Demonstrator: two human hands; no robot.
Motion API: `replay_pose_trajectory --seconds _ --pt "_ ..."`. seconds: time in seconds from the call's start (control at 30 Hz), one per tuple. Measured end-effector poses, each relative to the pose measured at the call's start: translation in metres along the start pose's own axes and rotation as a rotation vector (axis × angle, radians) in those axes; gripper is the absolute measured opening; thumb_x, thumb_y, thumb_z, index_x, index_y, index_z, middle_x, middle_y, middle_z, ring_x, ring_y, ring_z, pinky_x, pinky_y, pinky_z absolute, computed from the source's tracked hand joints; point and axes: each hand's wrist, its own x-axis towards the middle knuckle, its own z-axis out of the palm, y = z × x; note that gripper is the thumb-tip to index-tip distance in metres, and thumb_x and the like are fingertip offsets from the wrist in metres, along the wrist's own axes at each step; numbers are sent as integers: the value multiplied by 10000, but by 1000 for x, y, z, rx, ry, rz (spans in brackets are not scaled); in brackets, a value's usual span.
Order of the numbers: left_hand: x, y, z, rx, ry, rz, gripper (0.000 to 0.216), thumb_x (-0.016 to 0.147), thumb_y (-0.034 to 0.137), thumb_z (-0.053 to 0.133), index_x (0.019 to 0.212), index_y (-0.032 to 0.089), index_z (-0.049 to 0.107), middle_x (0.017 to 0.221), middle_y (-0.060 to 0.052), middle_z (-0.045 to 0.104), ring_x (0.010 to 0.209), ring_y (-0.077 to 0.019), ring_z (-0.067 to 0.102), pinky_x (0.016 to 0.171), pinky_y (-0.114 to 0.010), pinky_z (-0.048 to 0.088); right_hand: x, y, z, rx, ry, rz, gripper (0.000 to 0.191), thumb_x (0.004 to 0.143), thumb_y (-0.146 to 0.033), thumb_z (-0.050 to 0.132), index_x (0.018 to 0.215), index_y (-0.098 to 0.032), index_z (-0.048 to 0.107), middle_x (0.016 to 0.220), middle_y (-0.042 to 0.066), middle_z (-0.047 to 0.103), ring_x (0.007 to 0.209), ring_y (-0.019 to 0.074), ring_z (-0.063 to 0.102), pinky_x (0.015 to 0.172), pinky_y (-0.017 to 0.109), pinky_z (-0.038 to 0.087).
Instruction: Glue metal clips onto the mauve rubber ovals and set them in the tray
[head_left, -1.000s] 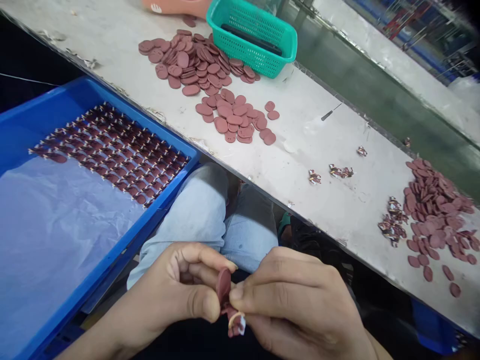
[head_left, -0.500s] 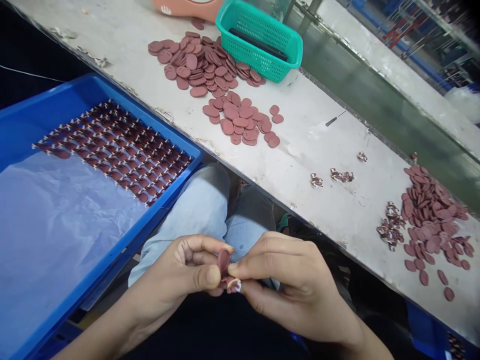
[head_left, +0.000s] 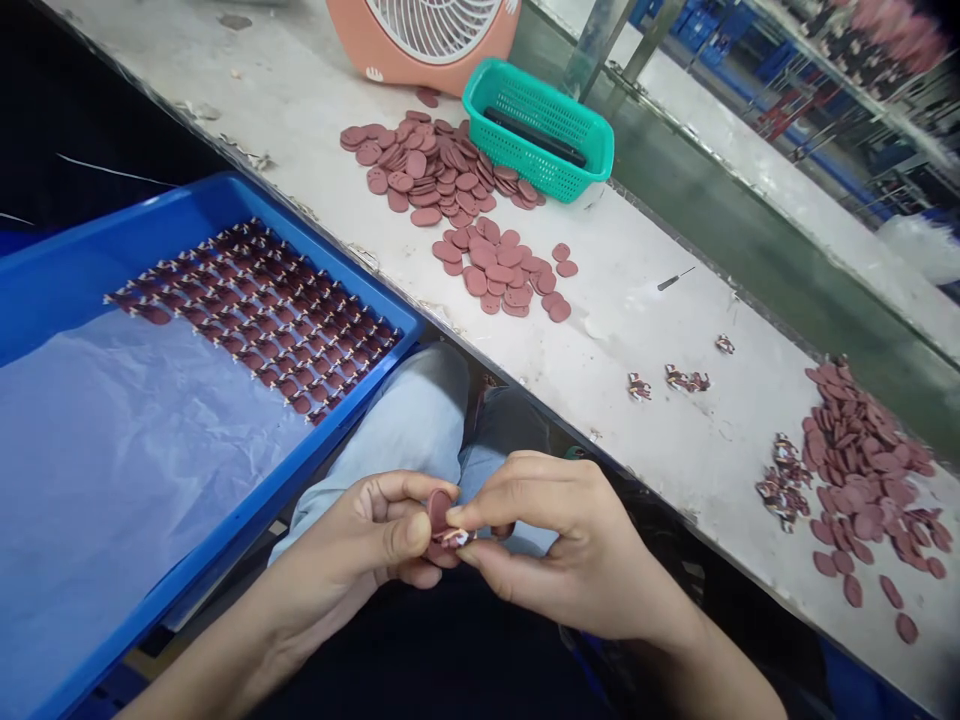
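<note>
Over my lap, my left hand [head_left: 375, 535] pinches a reddish-brown oval disc [head_left: 439, 508] between thumb and fingers. My right hand [head_left: 559, 545] grips a small brown-and-white figure piece [head_left: 454, 538] at the disc's lower edge; the two parts touch. Fingers partly hide how they join. To the left, a blue tray [head_left: 217, 520] lined with pale sheet [head_left: 150, 420] holds rows of similar disc-and-figure pieces [head_left: 262, 310]. Loose figure pieces [head_left: 784, 480] lie on the table at the right, with several more [head_left: 682, 379] nearer its middle.
The white table [head_left: 540, 370] runs diagonally ahead. On it are piles of oval discs [head_left: 435, 170], [head_left: 862, 440], a green basket [head_left: 540, 130] with a dark object inside, an orange fan [head_left: 427, 40] and a thin pointed tool [head_left: 675, 279].
The view has tilted upward, so more of the fan shows. Both hands still hold the disc and the figure piece, which has turned slightly and sits closer against the disc.
</note>
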Motion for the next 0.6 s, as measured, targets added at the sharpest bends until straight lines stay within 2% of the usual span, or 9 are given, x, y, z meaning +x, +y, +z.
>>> replay_pose_trajectory --seconds 0.07,0.2,0.37,0.6 --pt "0 2 -2 -25 -23 8 294 638 356 930 852 199 803 720 -20 763 625 -118 707 543 -149 568 4 -1 -1 -3 -15 1 204 801 -59 721 986 -144 738 801 18 748 698 97 643 721 199 533" --pt "0 8 -8 -100 -64 24 261 675 351 907 861 198 806 723 -8 758 644 -115 714 524 -141 581 9 -1 -1 22 15 24 431 761 -162 811 1175 -137 693 905 30 730 740 109 624 729 208 533" --pt "3 16 -16 -186 -51 6 270 660 345 914 878 221 815 773 -11 795 665 -130 753 508 -142 591 19 5 9 72 108 79 231 879 -184 720 1110 -170 732 831 14 703 673 88 598 639 183 516" --pt "3 29 -21 -206 -82 38 288 702 372 888 913 191 812 883 -55 814 678 -121 754 509 -132 585 39 5 21 75 54 112 267 867 -159 712 1126 -216 744 815 8 695 668 98 606 588 193 499"
